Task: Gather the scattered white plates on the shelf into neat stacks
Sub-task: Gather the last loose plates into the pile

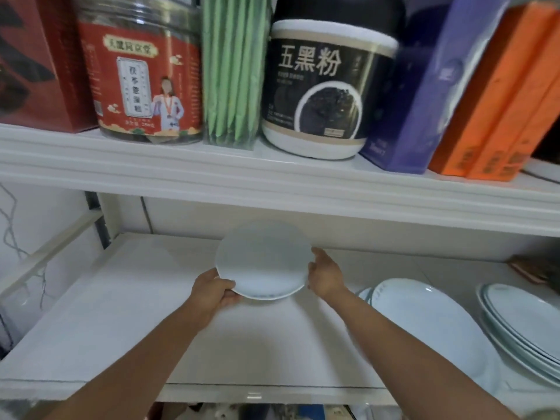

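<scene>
I hold a small round white plate (263,259) between both hands just above the lower shelf (127,310). My left hand (212,291) grips its near left rim, thumb on top and fingers underneath. At the right rim, my right hand (325,275) holds the plate's edge. A thin second rim shows just under the plate at its front. To the right, a large oval white plate (424,325) lies on the shelf over smaller plates (365,295). A stack of white plates (521,325) stands at the far right.
The upper shelf (272,180) hangs close above, carrying a red jar (142,80), green packets (233,71), a black-and-white tub (324,86), a purple box (424,95) and orange boxes (500,101). A dark object (536,268) lies at the lower shelf's back right.
</scene>
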